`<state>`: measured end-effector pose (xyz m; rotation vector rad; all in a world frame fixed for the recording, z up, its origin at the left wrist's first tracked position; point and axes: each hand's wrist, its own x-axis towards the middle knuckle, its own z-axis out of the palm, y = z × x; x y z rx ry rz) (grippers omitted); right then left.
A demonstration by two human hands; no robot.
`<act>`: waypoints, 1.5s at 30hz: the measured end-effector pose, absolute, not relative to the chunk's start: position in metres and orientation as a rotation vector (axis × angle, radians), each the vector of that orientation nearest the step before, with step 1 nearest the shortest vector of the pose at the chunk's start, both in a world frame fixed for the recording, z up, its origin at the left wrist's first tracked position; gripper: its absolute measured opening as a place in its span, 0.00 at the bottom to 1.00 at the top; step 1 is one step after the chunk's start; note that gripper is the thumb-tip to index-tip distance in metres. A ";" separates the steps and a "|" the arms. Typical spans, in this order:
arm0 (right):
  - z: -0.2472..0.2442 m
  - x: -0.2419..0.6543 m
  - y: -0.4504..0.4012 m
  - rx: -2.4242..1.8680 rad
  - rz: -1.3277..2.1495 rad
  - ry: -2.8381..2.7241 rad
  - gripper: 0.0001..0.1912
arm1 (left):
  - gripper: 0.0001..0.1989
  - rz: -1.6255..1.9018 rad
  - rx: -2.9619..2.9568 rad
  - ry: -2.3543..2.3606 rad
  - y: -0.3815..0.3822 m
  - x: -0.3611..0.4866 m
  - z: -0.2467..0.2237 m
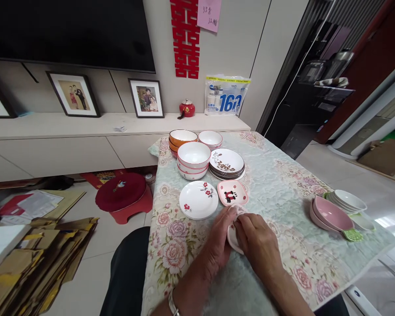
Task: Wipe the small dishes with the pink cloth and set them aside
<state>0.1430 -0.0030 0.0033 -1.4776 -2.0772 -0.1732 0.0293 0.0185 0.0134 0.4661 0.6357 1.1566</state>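
My left hand [219,237] holds a small pale dish [233,239] by its left side, above the flowered tablecloth. Over the same dish, my right hand [258,237] has its fingers closed on a light cloth [239,210] pressed against the dish; the cloth is partly hidden by the fingers. Just beyond my hands lies a square pink-rimmed dish [233,193] with a cartoon figure. To its left is a round white plate [198,199] with red flowers.
Stacked bowls [193,160] and patterned plates [227,162] stand farther back. Pink bowls [331,215] and white bowls [349,199] sit at the right edge. A red stool [123,193] is left of the table [174,250].
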 end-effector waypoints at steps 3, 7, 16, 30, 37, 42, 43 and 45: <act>0.009 0.137 -0.004 -1.416 0.094 -1.980 0.07 | 0.12 1.123 0.444 0.532 0.017 0.030 0.014; 0.030 0.138 -0.006 -1.329 0.541 -2.095 0.07 | 0.13 1.121 0.350 0.557 0.020 0.029 0.011; 0.026 0.162 -0.007 -1.627 0.027 -2.397 0.09 | 0.12 1.166 0.430 0.643 0.020 0.032 0.009; 0.030 0.156 -0.014 -1.445 0.544 -2.276 0.11 | 0.11 1.179 0.402 0.649 0.019 0.030 0.012; 0.043 0.165 -0.013 -1.347 0.282 -1.763 0.05 | 0.16 1.054 0.405 0.551 0.017 0.031 0.009; 0.041 0.160 -0.003 -1.277 0.057 -1.971 0.13 | 0.10 1.000 0.450 0.518 0.012 0.033 0.016; 0.040 0.159 -0.002 -1.290 0.017 -2.006 0.14 | 0.08 0.996 0.467 0.516 0.011 0.032 0.017; 0.038 0.160 0.001 -1.365 -0.050 -2.024 0.13 | 0.08 0.984 0.533 0.525 0.011 0.031 0.019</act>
